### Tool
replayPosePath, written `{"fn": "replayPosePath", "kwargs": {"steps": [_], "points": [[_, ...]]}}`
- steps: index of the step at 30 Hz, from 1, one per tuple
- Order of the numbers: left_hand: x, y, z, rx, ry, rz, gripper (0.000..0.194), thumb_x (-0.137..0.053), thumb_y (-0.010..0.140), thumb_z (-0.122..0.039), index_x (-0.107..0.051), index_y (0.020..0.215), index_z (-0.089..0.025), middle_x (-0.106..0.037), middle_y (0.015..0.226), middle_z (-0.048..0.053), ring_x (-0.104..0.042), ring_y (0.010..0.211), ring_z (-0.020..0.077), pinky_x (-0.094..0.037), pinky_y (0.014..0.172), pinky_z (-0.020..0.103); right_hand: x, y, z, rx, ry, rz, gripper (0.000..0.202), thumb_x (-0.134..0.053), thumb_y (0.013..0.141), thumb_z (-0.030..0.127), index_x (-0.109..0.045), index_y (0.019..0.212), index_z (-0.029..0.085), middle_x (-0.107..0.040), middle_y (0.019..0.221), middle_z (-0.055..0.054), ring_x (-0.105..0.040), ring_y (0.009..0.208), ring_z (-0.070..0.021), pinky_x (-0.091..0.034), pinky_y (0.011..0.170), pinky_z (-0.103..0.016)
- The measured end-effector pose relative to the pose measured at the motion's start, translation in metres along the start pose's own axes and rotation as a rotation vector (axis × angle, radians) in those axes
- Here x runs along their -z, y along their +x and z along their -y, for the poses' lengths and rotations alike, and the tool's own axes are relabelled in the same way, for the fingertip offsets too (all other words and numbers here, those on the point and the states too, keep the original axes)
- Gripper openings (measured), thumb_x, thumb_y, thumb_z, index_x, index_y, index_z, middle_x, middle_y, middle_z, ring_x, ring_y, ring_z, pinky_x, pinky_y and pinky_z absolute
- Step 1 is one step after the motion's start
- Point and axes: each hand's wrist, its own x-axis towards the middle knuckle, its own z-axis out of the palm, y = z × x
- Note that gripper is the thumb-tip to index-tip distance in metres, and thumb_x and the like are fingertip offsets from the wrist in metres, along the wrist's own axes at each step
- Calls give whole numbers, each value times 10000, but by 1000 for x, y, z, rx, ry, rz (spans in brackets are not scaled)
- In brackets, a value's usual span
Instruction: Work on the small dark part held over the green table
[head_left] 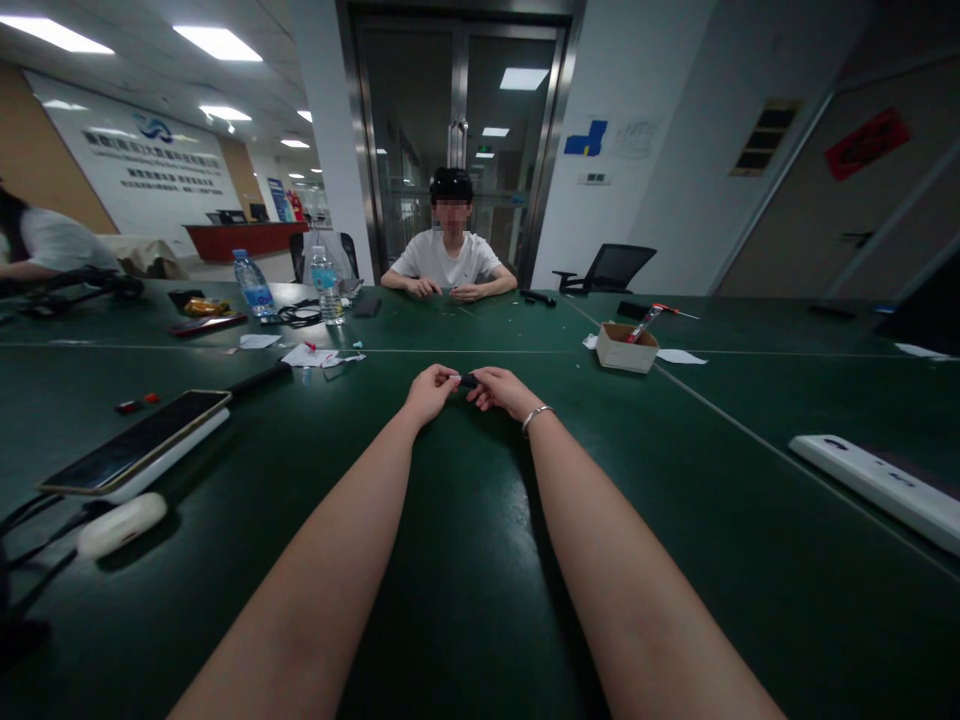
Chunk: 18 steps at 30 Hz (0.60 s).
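Observation:
Out over the green table (450,560), my left hand (433,394) and my right hand (504,390) meet with fingertips pinched. Between them is a small black object (469,380), short and narrow, too small to name. Its right part is in my right fingers, and its left end reaches my left fingertips, where a pale bit shows. My fingers cover much of it. On my right wrist sits a silver bangle (537,418).
A phone (142,440) rests on a white block at left, near a white rounded case (122,525) and cables. Water bottles (326,285) stand farther back. To the right are an open small box (627,348) and a white power strip (877,485). Another person (450,250) sits opposite.

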Motion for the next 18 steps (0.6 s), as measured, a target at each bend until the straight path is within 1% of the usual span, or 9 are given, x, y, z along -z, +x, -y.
{"fn": "replayPosePath", "kwargs": {"steps": [1, 3, 5, 7, 9, 12, 15, 16, 18], "points": [[0, -1, -1, 6, 6, -2, 139, -638, 759, -205, -630, 889, -154, -650, 756, 35, -622, 725, 145, -489, 745, 310, 1, -1, 0, 26, 28, 18, 121, -540, 912, 180, -550, 1030, 154, -660, 682, -28, -582, 441, -76, -491, 417, -156], [1, -2, -3, 19, 15, -6, 142, -622, 773, -208, -626, 903, -152, -650, 765, 41, -624, 735, 152, -491, 730, 312, 3, -3, 0, 63, 100, 44, 288, -600, 843, 79, -531, 1097, 197, -664, 780, -7, -625, 498, -79, -531, 476, -175], [1, -3, -5, 29, 14, 0, 143, -614, 781, -213, -622, 909, -150, -650, 775, 46, -626, 744, 155, -491, 727, 312, 5, -3, 0, 45, 132, 50, 299, -599, 852, 99, -505, 1122, 185, -662, 759, -13, -638, 522, -91, -543, 505, -187], [1, -4, -6, 30, 6, 4, 134, -618, 779, -214, -621, 897, -151, -651, 775, 45, -626, 745, 152, -490, 738, 311, 4, -3, 0, 18, 112, 42, 177, -552, 910, 210, -509, 1070, 149, -662, 701, -40, -622, 500, -98, -529, 479, -184], [0, -4, -7, 31, -8, -1, 124, -630, 768, -210, -620, 877, -153, -649, 757, 38, -624, 733, 148, -488, 742, 309, 2, -1, 0, -2, 65, 19, 168, -487, 948, 283, -529, 992, 126, -656, 652, -61, -597, 464, -99, -505, 438, -178], [0, -4, -7, 35, -28, -9, 129, -651, 749, -206, -618, 862, -153, -645, 736, 31, -620, 712, 146, -482, 720, 302, 1, -1, -1, 19, 49, -1, 93, -515, 918, 170, -554, 996, 135, -653, 690, -45, -600, 460, -91, -512, 444, -181], [-1, -3, -6, 44, -27, -7, 134, -645, 756, -208, -619, 876, -155, -644, 745, 30, -621, 712, 143, -475, 690, 286, 3, -3, -1, 77, 145, 27, 309, -579, 827, 38, -539, 1087, 200, -648, 829, -8, -638, 516, -78, -554, 516, -197], [0, -3, -6, 46, -24, -4, 130, -638, 762, -207, -619, 879, -155, -644, 751, 31, -621, 716, 142, -473, 685, 281, 4, -3, -1, 74, 165, 28, 309, -586, 826, 43, -534, 1087, 199, -647, 836, -9, -643, 526, -79, -559, 529, -200], [0, -3, -5, 45, -18, 2, 118, -626, 770, -200, -618, 879, -154, -644, 763, 34, -621, 723, 141, -471, 684, 277, 4, -2, -2, 43, 157, 26, 176, -576, 871, 127, -533, 1038, 161, -656, 781, -33, -636, 520, -88, -553, 517, -196]]}}
